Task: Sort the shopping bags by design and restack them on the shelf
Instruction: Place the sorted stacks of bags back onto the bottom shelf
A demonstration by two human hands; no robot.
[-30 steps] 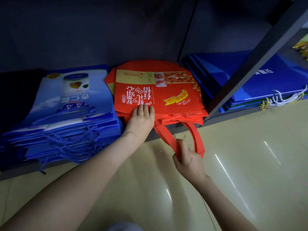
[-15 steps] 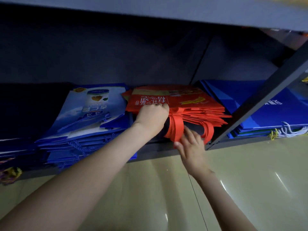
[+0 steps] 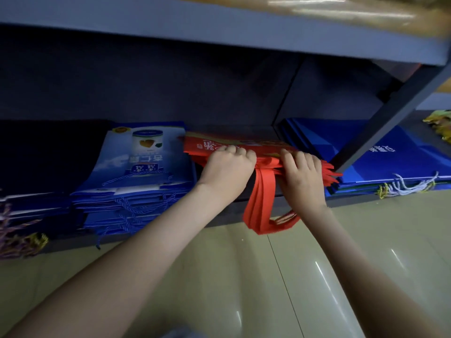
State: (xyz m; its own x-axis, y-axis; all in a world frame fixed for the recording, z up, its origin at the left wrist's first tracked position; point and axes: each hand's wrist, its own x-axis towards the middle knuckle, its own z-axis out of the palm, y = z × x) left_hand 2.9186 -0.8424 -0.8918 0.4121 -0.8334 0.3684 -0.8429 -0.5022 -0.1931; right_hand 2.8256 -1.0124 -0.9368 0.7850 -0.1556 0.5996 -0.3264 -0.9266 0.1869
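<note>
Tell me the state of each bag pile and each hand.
Red fabric shopping bag stack: front edge gripped by both hands.
Red handle straps: hanging over shelf edge.
Left hand: fingers curled on red stack.
Right hand: fingers curled on red stack.
Light-blue printed bag stack: flat, untouched.
Dark-blue bag stack: flat, untouched.

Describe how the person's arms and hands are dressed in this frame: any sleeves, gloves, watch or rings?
Nothing worn shows. The left hand and right hand are bare, with no gloves and no rings visible. The left forearm and right forearm are uncovered to the frame edge: no sleeves, watch or bracelet in view.
</note>
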